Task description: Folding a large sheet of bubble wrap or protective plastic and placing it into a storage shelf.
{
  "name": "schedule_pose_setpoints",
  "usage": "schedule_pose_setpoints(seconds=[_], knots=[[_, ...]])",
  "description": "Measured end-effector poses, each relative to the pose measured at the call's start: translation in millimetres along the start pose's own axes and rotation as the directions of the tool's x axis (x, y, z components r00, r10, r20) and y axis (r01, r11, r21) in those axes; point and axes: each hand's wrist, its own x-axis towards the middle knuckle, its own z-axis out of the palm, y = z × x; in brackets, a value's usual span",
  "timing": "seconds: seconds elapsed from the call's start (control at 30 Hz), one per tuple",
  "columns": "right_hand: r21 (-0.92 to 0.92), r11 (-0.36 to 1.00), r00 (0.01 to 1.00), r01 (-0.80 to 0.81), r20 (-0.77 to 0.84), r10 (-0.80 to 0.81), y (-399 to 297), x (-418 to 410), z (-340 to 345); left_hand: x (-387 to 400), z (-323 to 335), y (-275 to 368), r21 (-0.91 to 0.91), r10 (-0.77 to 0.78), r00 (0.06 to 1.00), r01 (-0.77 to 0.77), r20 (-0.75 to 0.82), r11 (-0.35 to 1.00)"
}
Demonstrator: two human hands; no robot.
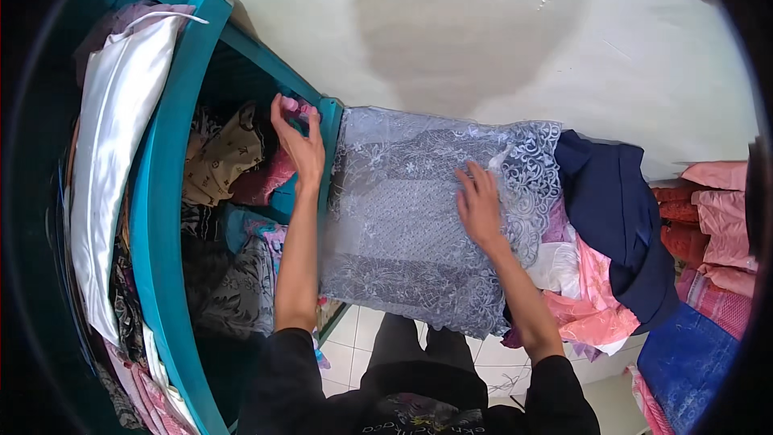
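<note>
Before me a grey lace cloth with floral embroidery [410, 211] is spread out, its scalloped edge to the right. My right hand [480, 205] rests on the lace near that edge, fingers apart. My left hand [301, 145] is raised at the upper corner of the teal cabinet opening, with small pink objects [297, 106] between thumb and fingers; their exact kind cannot be told. Below that hand, inside the cabinet, lie a tan patterned cloth [226, 163] and a red cloth [266, 178].
A teal cabinet [160, 205] stands at the left, with white satin cloth [121, 163] over its side. Navy cloth [610, 205] and pink cloth [604, 308] lie right of the lace. A pale wall [634, 72] is beyond. Blue fabric [688, 356] sits at the lower right.
</note>
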Motion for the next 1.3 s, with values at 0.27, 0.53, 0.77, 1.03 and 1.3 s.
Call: schedule_pose_setpoints(seconds=[0.27, 0.53, 0.77, 1.03, 1.3], knots=[[-0.022, 0.999, 0.994, -0.025, 0.108, 0.027, -20.6, 26.7, 48.1, -15.0, -5.2, 32.1, 0.041, 0.127, 0.987, -0.132, 0.099, 0.99], [-0.19, 0.981, 0.982, -0.035, 0.176, 0.07, -19.1, 23.1, 66.0, -108.7, 0.9, 21.0, -0.114, -0.156, 0.902, 0.219, 0.403, 0.969], [-0.278, 0.96, 0.981, -0.025, 0.18, 0.077, -22.0, 26.2, 66.2, -99.0, 23.3, -0.6, -0.034, 0.016, 0.952, -0.006, 0.305, 0.999], [-0.277, 0.96, 0.981, -0.035, 0.174, 0.086, -20.9, 25.9, 67.8, -92.5, 38.5, -15.4, 0.113, -0.347, 0.796, 0.337, 0.496, 0.935], [-0.259, 0.964, 0.979, -0.059, 0.173, 0.107, -21.8, 26.4, 67.7, -90.0, 31.1, -18.7, 0.135, -0.407, 0.748, 0.399, 0.524, 0.907]])
